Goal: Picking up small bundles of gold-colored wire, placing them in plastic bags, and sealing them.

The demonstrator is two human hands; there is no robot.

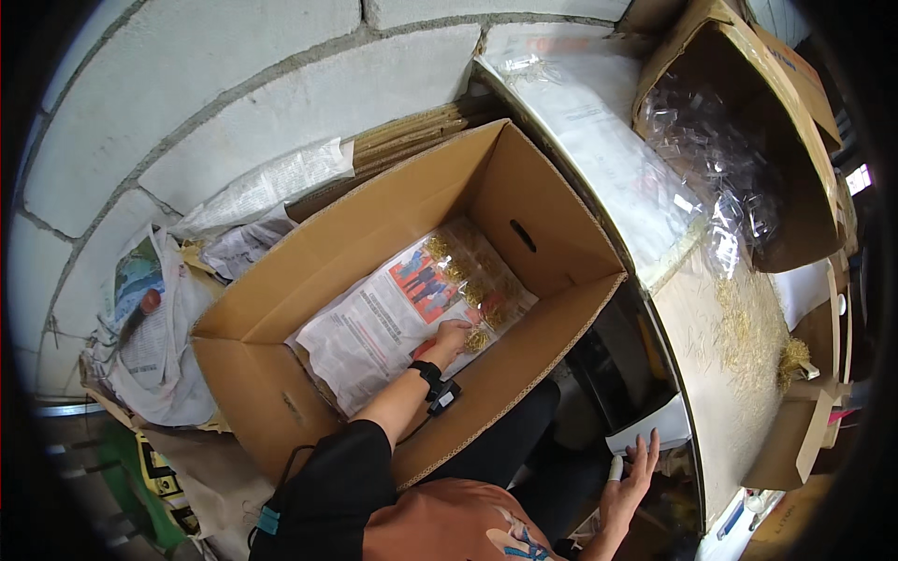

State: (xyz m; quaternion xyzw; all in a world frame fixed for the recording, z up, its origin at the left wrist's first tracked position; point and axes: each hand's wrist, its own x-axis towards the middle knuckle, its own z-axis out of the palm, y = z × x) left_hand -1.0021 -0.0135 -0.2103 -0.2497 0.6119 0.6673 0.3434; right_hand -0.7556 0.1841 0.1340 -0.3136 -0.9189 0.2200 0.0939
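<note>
So the main thing here is a big open brown cardboard box (365,238) with an oval handle slot in its far end, sitting right in front of the person. Its bottom is lined with a printed newspaper sheet (360,337), and on that, toward the box's far right end, lie clear plastic packets (454,268) with shiny gold-coloured bits inside; can't make out exactly how many. Right of the box there's a pale, wide tabletop (687,327) with loose thin gold bits (748,323) scattered over it. Farther back on that side, a second brown cardboard box (809,234) lies with its mouth toward the first one, a pile of crinkly clear plastic bags (711,150) in it and spilling out. Left of the main box is a rumpled white plastic bag (168,374) with printed paper showing, and behind it a stack of flattened brown cardboard (426,131). Hands: the left hand (449,338) reaches down into the box over its near side, black watch (428,372) on the wrist, fingers curled in by the gold packets. Fingertips are hidden, so I can't tell if it's pinching one. The right hand (629,486) is outside, just off the box's near right side, fingers spread and holding nothing, with a white cover (615,468) on one fingertip.
</note>
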